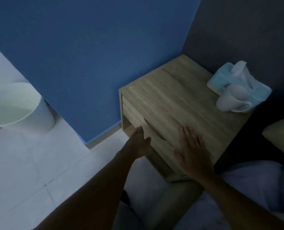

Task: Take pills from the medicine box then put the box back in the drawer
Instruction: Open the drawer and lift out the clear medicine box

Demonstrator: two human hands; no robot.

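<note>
A light wooden bedside table stands in the corner. Its drawer sits in the front face and looks pushed in. My left hand is in front of the drawer face, fingers straight and apart, holding nothing. My right hand lies flat, palm down, on the near corner of the table top, fingers spread. No medicine box or pills are visible; the inside of the drawer is hidden.
A light blue tissue box and a white mug sit at the far right of the table top. A white bin stands on the tiled floor at left. A pillow and bedding lie at right.
</note>
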